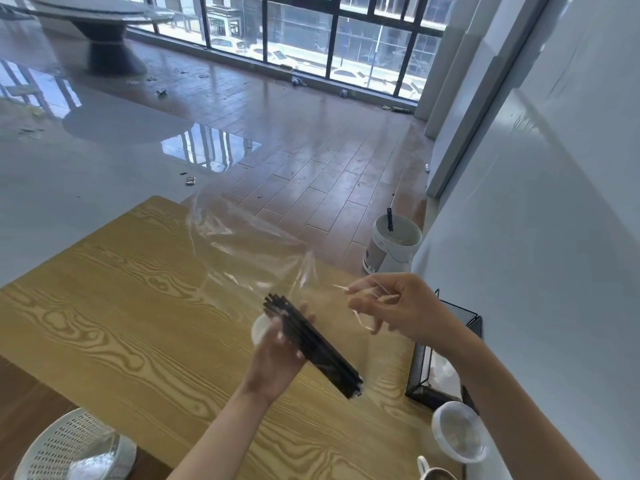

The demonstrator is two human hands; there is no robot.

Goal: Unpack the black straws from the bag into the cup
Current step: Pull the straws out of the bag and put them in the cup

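Mug rim sits closest at the bottom edge, but the thing that matters is the bundle of black straws, held up over the wooden table, tilted from upper left to lower right. Left hand grips the bundle round its upper half, fingers curled over it. Right hand pinches the edge of the clear bag, which billows away toward the far table corner; straws look out of it or nearly so, hard to tell through the film. Straws likely light, stiff but crushable, smooth and prone to fanning out or slipping, so a mid-bundle wrap grip seems best. Bag is thin, limp, clingy. White cup peeks out just behind the left hand, mostly hidden. Lidded round container, black mesh holder, white basket and floor bucket lie round about.
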